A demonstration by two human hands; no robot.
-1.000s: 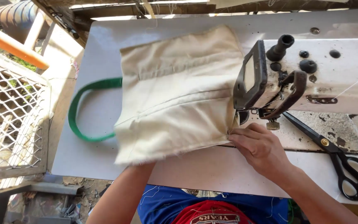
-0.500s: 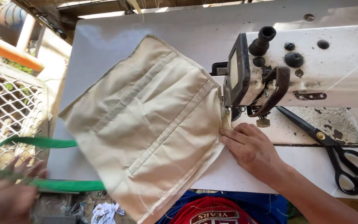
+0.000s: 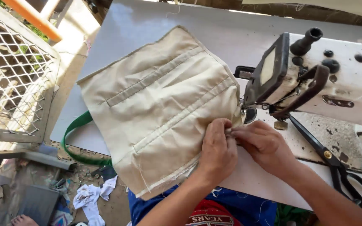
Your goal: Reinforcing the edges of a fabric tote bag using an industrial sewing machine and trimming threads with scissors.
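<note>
Item: cream cloth bag (image 3: 156, 109), lying flat on the white counter (image 3: 118, 37), its lower-right edge drawn up to the needle area of the sewing machine (image 3: 315, 79), which sits at 3 o'clock from the bag. Your left hand (image 3: 218, 150) presses on that edge with fingers curled and pinching the fabric; your right hand (image 3: 265, 144) meets it from 3 o'clock, fingertips closed on the same fold, both just below the presser foot (image 3: 248, 113). Green strap (image 3: 74, 140): hangs off the counter edge at 8 o'clock from the bag, looping down toward the floor litter. Black scissors (image 3: 336, 167): lie on the machine bed at 4 o'clock from your hands, blades pointing toward them. Wire mesh panel (image 3: 13, 83): at 9 o'clock, apart from the work. Hazards, as judged: your fingertips sit very near the needle, so any start of the machine while you pinch there could catch a finger. The dangling strap could snag below the counter and drag the bag askew, pulling the seam off line. The wrinkled cloth under your left hand could fold double and be stitched into a pleat. A loose thread at the bag's lower corner could tangle in the feed.
</note>
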